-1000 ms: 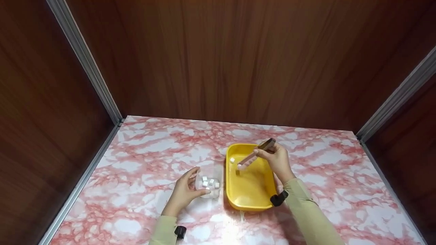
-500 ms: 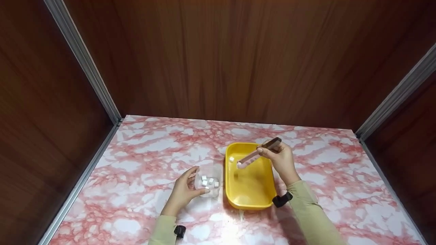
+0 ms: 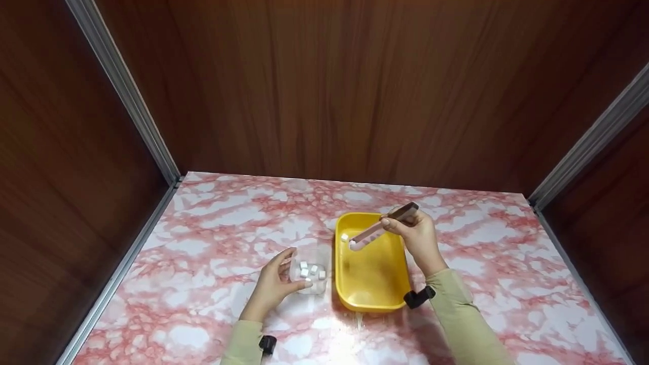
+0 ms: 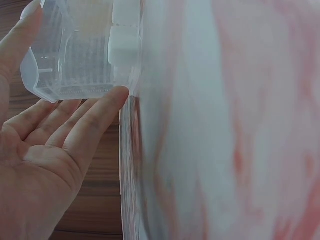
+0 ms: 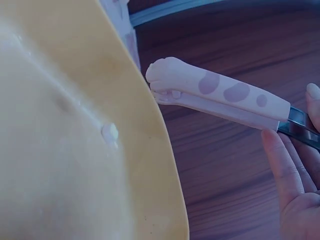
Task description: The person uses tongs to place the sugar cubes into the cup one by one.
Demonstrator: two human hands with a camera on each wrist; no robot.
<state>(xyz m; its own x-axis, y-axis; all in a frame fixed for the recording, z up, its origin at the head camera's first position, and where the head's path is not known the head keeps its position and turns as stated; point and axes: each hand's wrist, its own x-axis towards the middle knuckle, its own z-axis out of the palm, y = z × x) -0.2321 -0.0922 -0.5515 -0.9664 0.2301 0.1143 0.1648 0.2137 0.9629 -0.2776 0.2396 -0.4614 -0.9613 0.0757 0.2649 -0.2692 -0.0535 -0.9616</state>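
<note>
In the head view my left hand (image 3: 274, 286) holds a clear plastic box (image 3: 326, 253) between thumb and fingers, and several white cubes (image 3: 304, 272) lie inside it. The left wrist view shows the fingertips against the side of the box (image 4: 85, 55). My right hand (image 3: 420, 238) grips a pair of tongs (image 3: 372, 234) with pink, spotted, paw-shaped ends (image 5: 220, 89). Those ends hang over a yellow basin (image 3: 372, 308), with a small white piece (image 3: 352, 244) at their tips. One white cube (image 3: 345, 236) lies in the basin near its far left corner.
The basin stands right of the clear box, with a narrow gap between them. Both are on a red-and-white marbled tabletop (image 3: 213, 238). Dark wood panels (image 3: 324, 91) with metal corner strips (image 3: 127, 91) enclose the table at the back and sides.
My right hand has drawn to the right and lifted the tongs higher over the basin; their tips then shifted slightly left. The left hand and its box have stayed about where they were.
</note>
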